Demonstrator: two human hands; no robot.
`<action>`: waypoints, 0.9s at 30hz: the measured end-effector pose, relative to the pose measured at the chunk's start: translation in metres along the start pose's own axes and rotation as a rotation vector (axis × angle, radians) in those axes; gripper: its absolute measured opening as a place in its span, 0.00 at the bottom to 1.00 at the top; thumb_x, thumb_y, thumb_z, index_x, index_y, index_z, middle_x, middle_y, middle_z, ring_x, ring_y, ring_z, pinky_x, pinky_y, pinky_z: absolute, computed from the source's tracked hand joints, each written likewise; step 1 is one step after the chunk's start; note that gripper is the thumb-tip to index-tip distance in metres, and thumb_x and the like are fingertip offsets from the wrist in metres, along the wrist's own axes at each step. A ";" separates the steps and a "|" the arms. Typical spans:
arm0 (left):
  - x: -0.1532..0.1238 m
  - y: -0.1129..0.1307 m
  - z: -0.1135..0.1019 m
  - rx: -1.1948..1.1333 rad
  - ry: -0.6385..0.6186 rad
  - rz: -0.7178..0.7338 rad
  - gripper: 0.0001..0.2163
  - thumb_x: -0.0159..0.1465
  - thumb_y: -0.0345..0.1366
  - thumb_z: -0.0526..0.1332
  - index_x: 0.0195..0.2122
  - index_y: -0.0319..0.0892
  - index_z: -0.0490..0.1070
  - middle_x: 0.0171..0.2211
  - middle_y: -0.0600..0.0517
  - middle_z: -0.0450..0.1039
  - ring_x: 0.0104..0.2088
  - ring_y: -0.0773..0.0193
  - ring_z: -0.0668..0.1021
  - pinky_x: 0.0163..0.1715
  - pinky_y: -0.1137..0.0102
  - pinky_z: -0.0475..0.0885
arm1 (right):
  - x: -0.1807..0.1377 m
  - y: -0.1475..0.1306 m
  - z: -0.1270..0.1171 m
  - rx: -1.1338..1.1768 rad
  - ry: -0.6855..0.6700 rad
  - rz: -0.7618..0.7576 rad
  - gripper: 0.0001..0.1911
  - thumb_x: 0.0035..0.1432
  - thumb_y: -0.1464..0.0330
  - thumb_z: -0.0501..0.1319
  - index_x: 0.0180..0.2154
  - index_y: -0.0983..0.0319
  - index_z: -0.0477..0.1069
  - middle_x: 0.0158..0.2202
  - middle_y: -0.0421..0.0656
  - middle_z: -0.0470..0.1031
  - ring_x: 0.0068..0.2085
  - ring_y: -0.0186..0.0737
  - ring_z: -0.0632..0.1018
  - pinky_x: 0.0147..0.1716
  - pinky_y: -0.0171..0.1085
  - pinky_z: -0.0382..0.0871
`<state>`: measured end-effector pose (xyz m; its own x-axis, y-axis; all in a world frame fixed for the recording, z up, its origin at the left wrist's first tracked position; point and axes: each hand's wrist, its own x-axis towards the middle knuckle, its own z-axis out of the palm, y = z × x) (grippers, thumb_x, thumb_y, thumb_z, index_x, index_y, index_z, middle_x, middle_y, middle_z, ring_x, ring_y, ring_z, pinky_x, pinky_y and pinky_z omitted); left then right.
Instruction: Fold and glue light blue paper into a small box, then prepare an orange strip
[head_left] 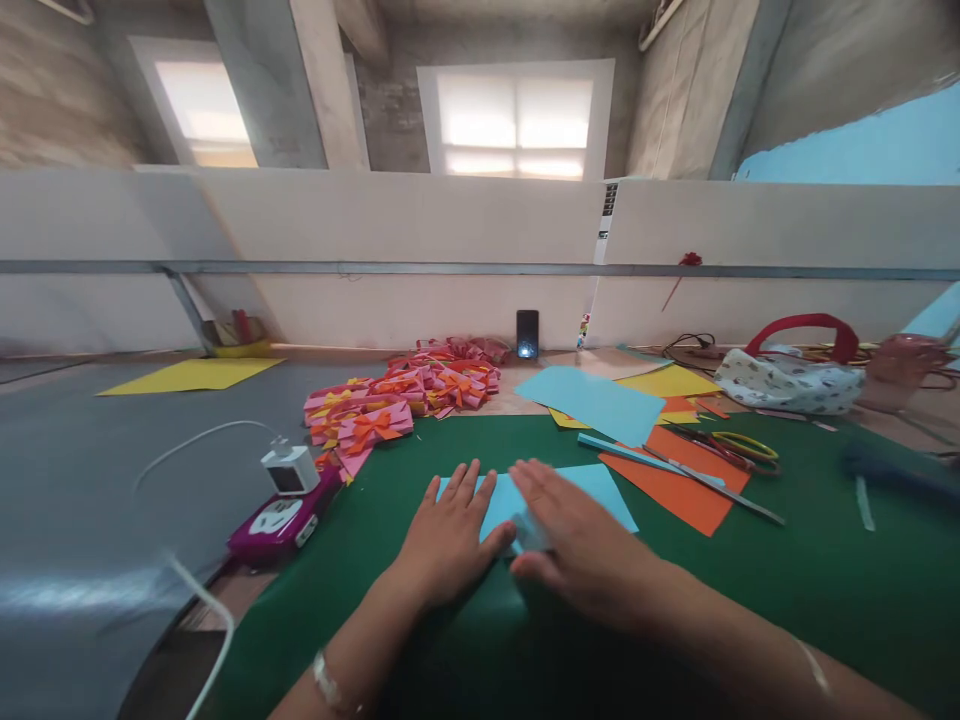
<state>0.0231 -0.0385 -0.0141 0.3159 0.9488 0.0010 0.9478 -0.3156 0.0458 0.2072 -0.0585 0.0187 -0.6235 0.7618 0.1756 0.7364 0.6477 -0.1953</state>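
A light blue paper sheet (600, 490) lies on the green mat (787, 570) in front of me. My left hand (446, 540) rests flat on the sheet's left part, fingers stretched out and slightly apart. My right hand (581, 545) lies palm down on the sheet's middle, fingers extended, with the thumb by a raised fold of the paper. Both hands press on the paper and touch each other near the thumbs.
A pile of pink and orange paper bows (397, 395) lies at the back left. Blue (592, 400), orange (679, 480) and yellow (667, 382) sheets, scissors (739, 447) and a ruler (712, 485) lie to the right. A power strip (281, 520) with charger sits left; a phone (527, 333) leans on the wall.
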 end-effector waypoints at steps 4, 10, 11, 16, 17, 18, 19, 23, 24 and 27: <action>0.003 -0.002 0.000 0.070 -0.041 0.013 0.29 0.64 0.46 0.43 0.64 0.41 0.45 0.65 0.44 0.41 0.64 0.53 0.46 0.60 0.51 0.47 | 0.026 -0.020 0.017 0.235 -0.213 -0.026 0.47 0.58 0.48 0.48 0.64 0.75 0.34 0.66 0.58 0.32 0.65 0.51 0.37 0.62 0.49 0.36; -0.001 -0.001 -0.008 0.077 -0.075 0.048 0.29 0.63 0.43 0.43 0.64 0.36 0.42 0.65 0.42 0.38 0.64 0.52 0.46 0.60 0.51 0.47 | 0.040 -0.017 0.025 0.279 -0.256 0.077 0.44 0.60 0.48 0.42 0.64 0.74 0.35 0.66 0.57 0.33 0.65 0.50 0.37 0.62 0.49 0.34; -0.002 0.000 -0.010 0.071 -0.077 0.042 0.29 0.63 0.42 0.43 0.64 0.36 0.43 0.65 0.42 0.38 0.64 0.52 0.46 0.60 0.51 0.47 | 0.040 -0.016 0.025 0.276 -0.256 0.092 0.44 0.60 0.48 0.42 0.64 0.74 0.36 0.66 0.57 0.33 0.65 0.51 0.38 0.62 0.49 0.34; -0.002 0.002 -0.009 0.033 -0.041 0.013 0.28 0.63 0.43 0.44 0.63 0.36 0.48 0.64 0.42 0.41 0.64 0.51 0.48 0.59 0.50 0.47 | 0.037 -0.006 0.025 0.194 -0.212 0.194 0.43 0.61 0.48 0.39 0.63 0.75 0.39 0.65 0.58 0.37 0.65 0.54 0.39 0.61 0.51 0.35; -0.002 0.001 -0.007 0.017 -0.024 0.010 0.28 0.63 0.45 0.44 0.63 0.37 0.50 0.64 0.42 0.42 0.64 0.51 0.48 0.59 0.50 0.47 | 0.035 -0.002 0.025 0.175 -0.208 0.213 0.43 0.60 0.48 0.39 0.63 0.76 0.40 0.65 0.59 0.37 0.65 0.54 0.40 0.61 0.51 0.35; -0.001 0.001 -0.006 -0.001 -0.006 0.007 0.29 0.64 0.48 0.42 0.62 0.37 0.51 0.64 0.42 0.43 0.64 0.51 0.49 0.59 0.49 0.47 | 0.032 0.002 0.025 0.158 -0.209 0.225 0.44 0.60 0.47 0.39 0.63 0.77 0.40 0.65 0.59 0.37 0.65 0.53 0.40 0.61 0.51 0.36; -0.001 0.001 -0.004 -0.018 0.009 0.004 0.30 0.63 0.51 0.41 0.62 0.37 0.52 0.64 0.42 0.43 0.64 0.51 0.48 0.59 0.49 0.46 | 0.029 0.007 0.024 0.143 -0.213 0.232 0.44 0.61 0.47 0.39 0.63 0.77 0.40 0.65 0.59 0.37 0.65 0.52 0.40 0.61 0.50 0.36; 0.000 0.000 -0.001 -0.050 0.020 -0.001 0.33 0.63 0.55 0.39 0.62 0.37 0.51 0.64 0.42 0.44 0.64 0.51 0.48 0.60 0.49 0.45 | 0.011 0.029 0.017 0.077 -0.237 0.262 0.43 0.61 0.48 0.36 0.63 0.77 0.38 0.65 0.58 0.36 0.65 0.49 0.40 0.62 0.48 0.36; 0.000 0.000 -0.001 -0.053 0.015 0.000 0.33 0.62 0.55 0.39 0.62 0.37 0.51 0.64 0.42 0.43 0.64 0.51 0.48 0.60 0.49 0.45 | 0.005 0.036 0.014 0.056 -0.242 0.271 0.43 0.61 0.48 0.36 0.63 0.77 0.38 0.65 0.57 0.37 0.65 0.49 0.41 0.62 0.48 0.36; -0.001 -0.001 -0.002 -0.059 0.006 -0.001 0.33 0.62 0.55 0.39 0.63 0.37 0.50 0.64 0.42 0.42 0.64 0.52 0.47 0.60 0.49 0.44 | -0.013 0.054 0.007 -0.024 -0.249 0.303 0.42 0.61 0.48 0.36 0.63 0.75 0.39 0.65 0.55 0.39 0.65 0.47 0.43 0.62 0.47 0.39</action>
<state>0.0217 -0.0386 -0.0118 0.3149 0.9491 0.0065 0.9437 -0.3138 0.1050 0.2532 -0.0329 -0.0009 -0.4194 0.8989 -0.1266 0.9010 0.3952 -0.1791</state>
